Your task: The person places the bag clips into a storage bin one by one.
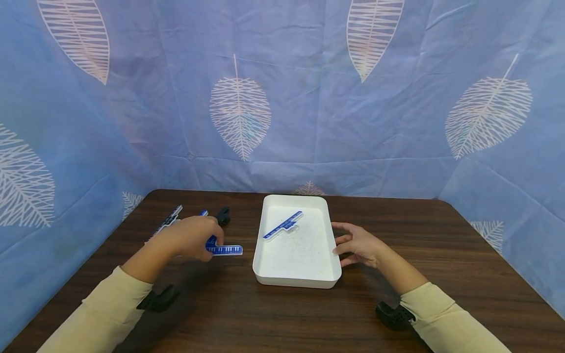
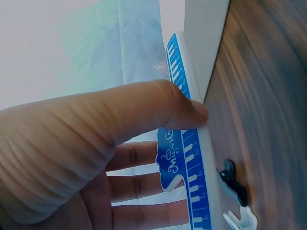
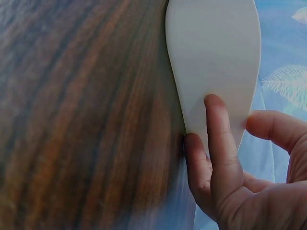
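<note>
My left hand (image 1: 190,238) pinches a blue-and-white music page clip (image 1: 227,250) between thumb and fingers, left of the white tray (image 1: 295,283). The left wrist view shows piano keys and curly lettering on this clip (image 2: 194,187), with the thumb across its strip. Inside the tray, a similar blue clip (image 1: 282,226) lies slanted towards the upper left. My right hand (image 1: 362,245) is at the tray's right side. In the right wrist view, its fingertips (image 3: 216,103) touch the outer wall of the tray (image 3: 213,48), with the fingers spread and slightly bent.
Behind the left hand lie a black-and-white clip (image 1: 173,215), part of another blue clip (image 1: 203,213) and a black clip-like piece (image 1: 223,215); the hand partly hides this group. The dark wooden table (image 1: 397,220) ends at a blue leaf-patterned cloth (image 1: 287,122).
</note>
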`<state>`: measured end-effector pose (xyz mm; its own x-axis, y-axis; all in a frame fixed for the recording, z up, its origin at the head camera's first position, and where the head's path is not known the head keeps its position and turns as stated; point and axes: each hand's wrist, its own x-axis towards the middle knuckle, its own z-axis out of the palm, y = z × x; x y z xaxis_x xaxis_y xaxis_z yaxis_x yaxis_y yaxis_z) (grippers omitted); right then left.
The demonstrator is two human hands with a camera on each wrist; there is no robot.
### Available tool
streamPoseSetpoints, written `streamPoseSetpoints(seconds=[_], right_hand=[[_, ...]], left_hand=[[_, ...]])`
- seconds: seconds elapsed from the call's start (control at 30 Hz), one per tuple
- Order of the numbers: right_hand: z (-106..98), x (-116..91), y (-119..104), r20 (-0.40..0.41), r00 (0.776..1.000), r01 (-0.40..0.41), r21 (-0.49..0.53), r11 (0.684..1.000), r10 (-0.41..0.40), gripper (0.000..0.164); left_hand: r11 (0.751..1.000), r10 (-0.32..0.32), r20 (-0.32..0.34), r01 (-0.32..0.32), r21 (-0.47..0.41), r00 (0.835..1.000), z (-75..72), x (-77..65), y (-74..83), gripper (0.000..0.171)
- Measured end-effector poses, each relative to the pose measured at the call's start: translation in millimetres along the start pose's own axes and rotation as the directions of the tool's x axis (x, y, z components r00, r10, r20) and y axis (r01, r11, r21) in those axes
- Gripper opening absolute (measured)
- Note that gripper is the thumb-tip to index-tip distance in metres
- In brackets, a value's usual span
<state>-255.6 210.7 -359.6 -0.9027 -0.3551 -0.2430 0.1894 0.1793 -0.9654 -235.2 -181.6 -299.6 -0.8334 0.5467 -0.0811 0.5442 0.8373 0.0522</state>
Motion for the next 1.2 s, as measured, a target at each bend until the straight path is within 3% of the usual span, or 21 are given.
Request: streamPoseSetpoints(seconds=[0.23, 0.57, 0.87, 1.2], right_hand=[[-0.2, -0.4, 0.7, 0.006, 1.0, 0.003, 0.001, 1.0, -0.003, 0.081], [-0.3, -1.2, 1.0, 0.017, 1.0, 0.01, 0.002, 1.0, -0.01, 0.081], [-0.4, -0.7, 1.9, -0.005, 1.0, 0.01, -0.005, 1.0, -0.01, 0.08], [-0.9, -0.4, 2.1, 0.019, 1.0, 0.019, 0.008, 1.0, -0.02, 0.081]], left_hand=[[0.998, 0.045, -0.013, -0.044, 0.046, 0.999, -3.8, 14.0, 12.5, 0.018], [0.999, 0.028, 0.003, -0.029, 0.038, 1.0, -7.2, 29.0, 26.2, 0.017], [0.992, 0.11, -0.025, -0.108, 0.058, 0.994, -9.9, 44.1, 32.5, 0.016], [0.989, 0.131, -0.015, -0.13, 0.065, 0.991, -16.8, 60.9, 44.1, 0.017]])
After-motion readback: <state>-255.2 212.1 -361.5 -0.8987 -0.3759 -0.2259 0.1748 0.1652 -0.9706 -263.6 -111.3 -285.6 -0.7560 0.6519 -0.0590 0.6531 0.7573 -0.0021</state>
